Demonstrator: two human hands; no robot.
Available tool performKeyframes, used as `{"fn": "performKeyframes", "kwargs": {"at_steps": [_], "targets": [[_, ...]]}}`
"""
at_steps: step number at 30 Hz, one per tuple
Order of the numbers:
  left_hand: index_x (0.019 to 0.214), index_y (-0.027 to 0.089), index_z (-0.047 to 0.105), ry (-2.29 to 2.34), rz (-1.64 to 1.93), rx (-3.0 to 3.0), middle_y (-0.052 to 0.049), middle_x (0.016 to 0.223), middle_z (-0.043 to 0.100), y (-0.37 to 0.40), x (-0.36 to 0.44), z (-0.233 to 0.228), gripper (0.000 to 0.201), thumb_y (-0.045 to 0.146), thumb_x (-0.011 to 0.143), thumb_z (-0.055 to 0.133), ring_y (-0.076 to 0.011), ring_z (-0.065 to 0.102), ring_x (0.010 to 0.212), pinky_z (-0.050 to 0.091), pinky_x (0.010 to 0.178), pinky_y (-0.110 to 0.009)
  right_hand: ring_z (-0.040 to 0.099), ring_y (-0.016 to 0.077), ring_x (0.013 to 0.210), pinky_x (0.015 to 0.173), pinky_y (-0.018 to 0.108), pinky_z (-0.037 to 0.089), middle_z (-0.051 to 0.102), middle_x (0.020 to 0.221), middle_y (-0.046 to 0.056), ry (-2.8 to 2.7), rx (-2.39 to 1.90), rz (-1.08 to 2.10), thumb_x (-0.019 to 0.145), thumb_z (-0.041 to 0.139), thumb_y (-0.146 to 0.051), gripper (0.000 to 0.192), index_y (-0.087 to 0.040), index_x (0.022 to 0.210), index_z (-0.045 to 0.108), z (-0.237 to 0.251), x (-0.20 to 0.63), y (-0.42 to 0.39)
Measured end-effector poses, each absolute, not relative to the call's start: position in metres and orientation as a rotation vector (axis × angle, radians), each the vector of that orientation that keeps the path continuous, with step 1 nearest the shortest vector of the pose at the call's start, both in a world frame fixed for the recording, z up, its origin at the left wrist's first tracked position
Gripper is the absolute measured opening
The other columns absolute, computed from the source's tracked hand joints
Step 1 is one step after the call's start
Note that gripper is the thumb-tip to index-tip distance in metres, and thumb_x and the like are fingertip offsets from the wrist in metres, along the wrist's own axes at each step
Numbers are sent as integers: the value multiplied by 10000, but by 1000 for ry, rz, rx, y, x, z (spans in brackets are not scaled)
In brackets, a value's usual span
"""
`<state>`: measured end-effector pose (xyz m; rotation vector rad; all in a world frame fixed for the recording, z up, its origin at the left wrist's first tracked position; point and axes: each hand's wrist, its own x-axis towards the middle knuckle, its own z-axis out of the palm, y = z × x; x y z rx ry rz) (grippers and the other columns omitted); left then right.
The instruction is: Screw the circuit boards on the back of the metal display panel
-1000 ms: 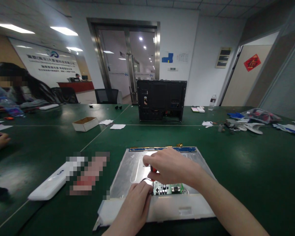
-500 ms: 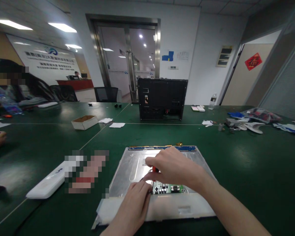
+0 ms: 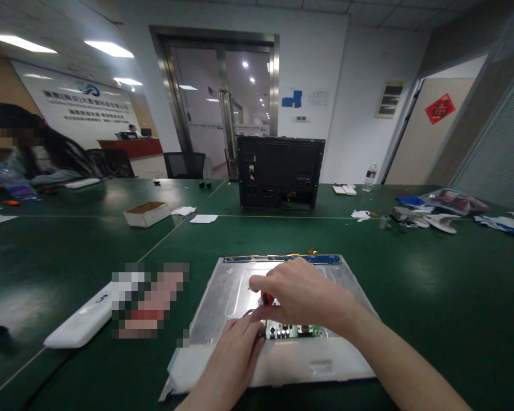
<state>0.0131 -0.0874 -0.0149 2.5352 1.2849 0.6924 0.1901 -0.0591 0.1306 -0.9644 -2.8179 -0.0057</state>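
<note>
A flat silver display panel lies back-up on the green table in front of me. A small green circuit board sits on its near part. My right hand is closed around a red-handled screwdriver, held upright over the board's left end. My left hand rests on the panel just left of the board, fingers pinched near the screwdriver's tip. What the fingertips hold is hidden.
A white oblong device lies to the left. A black monitor housing stands at the table's middle, a small cardboard box to its left. Tools, bags and a bottle lie far right. A person sits far left.
A co-worker's hand at the left edge has gone out of view. My hands stay at the board with only slight shifts of the screwdriver.
</note>
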Motion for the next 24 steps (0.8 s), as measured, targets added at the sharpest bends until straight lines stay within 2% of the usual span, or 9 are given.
{"fn": "performKeyframes", "kwargs": {"at_steps": [3,6,8,11,13,15,18,20,24], "targets": [[870,194,566,1319,636,2503,-55,895,644,-88,14,-12,164,103,864,429,-239,590,837,445,749,-380,583,143,634,476,269,182,663,724,2,-2828,-1000,-74,890,505,-373,189,-202,851,575,131,190,-58],[887,191,567,1339,613,2490,-52,908,648,-87,15,-12,156,99,858,444,-240,595,842,446,761,-391,574,133,646,466,266,183,673,810,10,-2841,-946,-50,842,518,-246,91,-195,899,569,133,191,-60],[873,188,563,1351,612,2496,-52,894,650,-86,14,-15,143,98,851,453,-242,599,834,447,752,-392,575,132,660,465,258,203,677,864,12,-2837,-919,3,801,528,-206,154,-194,953,552,135,192,-61],[859,192,565,1361,640,2520,-52,879,654,-85,14,-19,140,104,847,457,-243,607,827,449,737,-382,595,140,692,482,256,234,683,867,6,-2858,-909,50,803,545,-237,159,-204,958,552,136,193,-62],[851,196,572,1360,675,2545,-54,879,656,-85,13,-19,141,113,846,458,-242,610,828,449,732,-374,607,148,705,497,260,243,687,828,2,-2873,-912,54,847,543,-343,150,-211,911,570,135,193,-61],[832,199,572,1361,692,2561,-52,864,656,-85,14,-18,144,115,844,456,-239,613,818,450,725,-364,615,156,707,507,267,241,689,785,9,-2860,-953,22,882,511,-434,239,-209,858,589,134,193,-59],[822,202,566,1370,678,2556,-43,848,654,-87,14,-16,146,114,842,452,-233,616,798,452,708,-354,617,160,699,506,276,224,684,755,19,-2845,-1021,-41,896,498,-366,206,-202,831,604,134,192,-59],[820,203,560,1375,675,2553,-39,841,654,-87,14,-16,134,120,842,457,-234,618,789,456,703,-356,612,156,699,499,273,222,687,796,20,-2862,-999,-13,861,512,-268,114,-202,895,598,136,192,-60],[859,201,565,1345,697,2578,-49,876,661,-83,12,-21,128,133,840,458,-240,620,800,467,712,-370,614,155,739,498,260,250,691,917,16,-2859,-891,132,791,539,-206,266,-207,1057,534,139,193,-63]]}}
